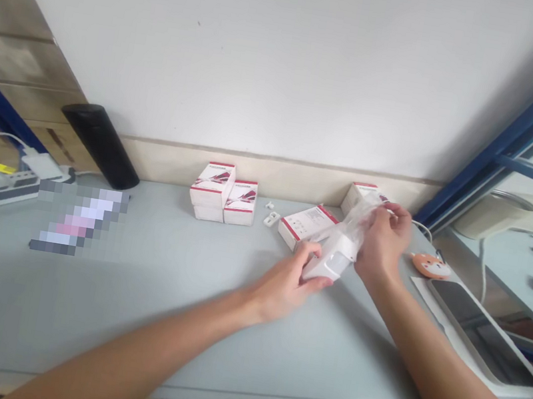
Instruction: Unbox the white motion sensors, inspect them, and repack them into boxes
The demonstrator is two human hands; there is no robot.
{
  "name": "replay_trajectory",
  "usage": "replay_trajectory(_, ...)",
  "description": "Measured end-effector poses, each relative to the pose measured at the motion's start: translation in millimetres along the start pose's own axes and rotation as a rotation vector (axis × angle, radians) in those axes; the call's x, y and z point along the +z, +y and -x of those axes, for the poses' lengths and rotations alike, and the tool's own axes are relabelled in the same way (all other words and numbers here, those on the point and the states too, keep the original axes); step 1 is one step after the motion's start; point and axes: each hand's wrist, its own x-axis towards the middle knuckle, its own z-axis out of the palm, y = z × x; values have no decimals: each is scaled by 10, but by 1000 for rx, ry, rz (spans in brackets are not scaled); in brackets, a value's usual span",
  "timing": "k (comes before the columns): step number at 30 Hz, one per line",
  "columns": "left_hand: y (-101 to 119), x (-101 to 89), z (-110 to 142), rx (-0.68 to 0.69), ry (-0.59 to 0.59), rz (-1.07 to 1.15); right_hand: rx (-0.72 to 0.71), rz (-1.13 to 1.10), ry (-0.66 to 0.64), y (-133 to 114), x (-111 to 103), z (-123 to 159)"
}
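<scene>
A white motion sensor (338, 259) with a rounded window is partly inside a clear plastic bag (361, 213). My left hand (290, 277) grips the sensor's lower end between thumb and fingers. At the upper end, my right hand (384, 238) has its fingers closed on the bag. Just behind the hands lies a flat white-and-red box (307, 225), partly covered by the sensor. Another white-and-red box (359, 194) stands against the wall, half hidden by the bag. Small white plastic parts (271, 218) lie left of the flat box.
Several white-and-red boxes (211, 194) are stacked by the wall. Leftward are a black cylinder (100, 145), a blurred-out phone (81, 221) and a power strip (25, 187). A dark-screened phone (483, 331) and an orange case (430, 266) lie at the right, beside a blue-framed divider (525, 126).
</scene>
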Motion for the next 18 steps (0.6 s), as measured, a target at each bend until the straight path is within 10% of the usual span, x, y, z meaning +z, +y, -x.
replay_trajectory(18,26,-20,-50,-36,-4,143,117,133,-90,70,-20,68)
